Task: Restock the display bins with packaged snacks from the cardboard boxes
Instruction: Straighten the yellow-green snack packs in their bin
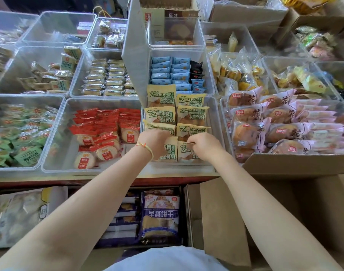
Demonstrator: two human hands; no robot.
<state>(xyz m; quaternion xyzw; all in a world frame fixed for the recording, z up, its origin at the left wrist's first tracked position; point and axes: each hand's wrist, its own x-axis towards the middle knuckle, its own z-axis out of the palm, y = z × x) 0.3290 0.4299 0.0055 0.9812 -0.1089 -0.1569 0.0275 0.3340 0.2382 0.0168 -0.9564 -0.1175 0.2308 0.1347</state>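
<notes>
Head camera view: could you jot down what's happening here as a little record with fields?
activity: restocking a clear display bin
left hand: gripping a yellow-green snack pack in that bin
right hand: pinching the neighbouring pack
bin contents: two columns of yellow-green packs
bin to the left: red-wrapped rice crackers
below the counter: open cardboard box

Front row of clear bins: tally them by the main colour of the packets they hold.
Bin of green packets: 1
Bin of red packets: 1
Bin of yellow-green packets: 1
Bin of pink packets: 1
Total: 4 bins
</notes>
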